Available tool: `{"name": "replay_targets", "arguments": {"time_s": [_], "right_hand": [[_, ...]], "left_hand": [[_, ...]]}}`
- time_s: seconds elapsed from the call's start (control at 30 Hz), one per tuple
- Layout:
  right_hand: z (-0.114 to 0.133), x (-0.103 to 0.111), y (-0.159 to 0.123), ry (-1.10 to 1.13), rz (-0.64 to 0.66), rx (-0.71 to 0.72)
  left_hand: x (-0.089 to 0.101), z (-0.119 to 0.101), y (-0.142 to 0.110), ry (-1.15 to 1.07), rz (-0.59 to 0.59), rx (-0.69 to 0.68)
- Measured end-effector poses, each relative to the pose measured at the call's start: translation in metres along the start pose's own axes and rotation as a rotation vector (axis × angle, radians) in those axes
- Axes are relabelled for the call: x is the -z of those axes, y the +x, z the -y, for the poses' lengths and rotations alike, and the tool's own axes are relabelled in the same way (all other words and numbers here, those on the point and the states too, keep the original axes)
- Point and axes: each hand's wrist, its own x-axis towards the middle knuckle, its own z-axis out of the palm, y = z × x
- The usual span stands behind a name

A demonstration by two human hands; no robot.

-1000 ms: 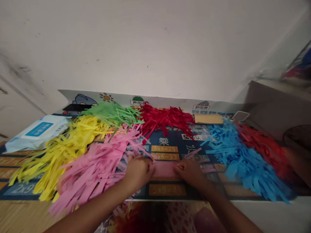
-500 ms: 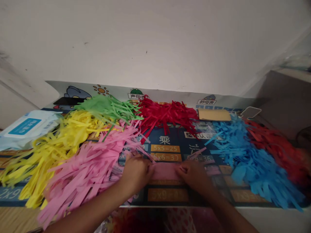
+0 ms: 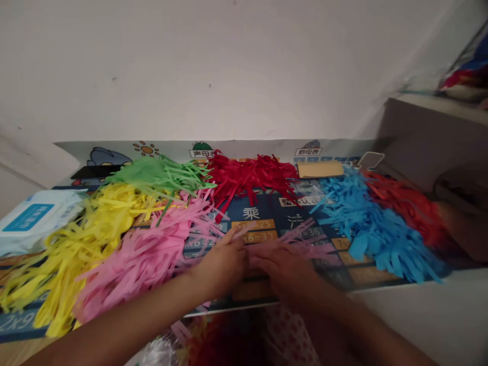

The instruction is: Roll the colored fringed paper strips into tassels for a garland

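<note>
My left hand (image 3: 223, 264) and my right hand (image 3: 284, 269) meet at the front middle of the mat, fingers touching. Both close on a small bundle of pink paper strips (image 3: 305, 246), which fans out to the right behind my right hand. The picture is blurred, so the exact grip is unclear. A big heap of pink strips (image 3: 145, 254) lies just left of my left hand.
Heaps of yellow (image 3: 87, 223), green (image 3: 160, 175), red (image 3: 247, 175), blue (image 3: 366, 223) and more red strips (image 3: 407, 206) cover a printed multiplication mat (image 3: 267, 213). A wet-wipes pack (image 3: 30, 218) lies far left, a tan card (image 3: 320, 169) at the back, and a grey ledge (image 3: 430, 137) to the right.
My hands, half a second ago apart at the two ends of a flat pink bundle, have come together at the middle. The bundle now fans out to the right. The camera has shifted.
</note>
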Motion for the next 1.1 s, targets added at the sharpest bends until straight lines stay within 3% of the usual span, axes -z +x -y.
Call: {"name": "replay_targets", "arguments": {"time_s": [0.13,0.33,0.6,0.73,0.93,1.1], "right_hand": [[-0.001,-0.012,0.005,0.132,0.075,-0.005],[-0.018,-0.007,0.003,0.198,0.023,-0.106],[-0.032,-0.016,0.005,0.212,0.001,-0.011],[-0.039,-0.019,0.005,0.222,-0.005,-0.062],[-0.040,-0.024,0.019,0.129,-0.018,-0.260],[-0.038,-0.023,0.028,0.065,-0.003,-0.348]], "left_hand": [[0.001,-0.001,-0.006,-0.051,-0.027,0.081],[-0.017,0.000,-0.020,-0.255,-0.268,0.233],[-0.025,0.001,-0.031,-0.382,-0.379,0.270],[-0.022,0.007,-0.034,-0.457,-0.349,0.354],[-0.013,0.014,-0.021,-0.494,-0.229,0.496],[-0.017,0.018,-0.012,-0.475,-0.208,0.530]]}}
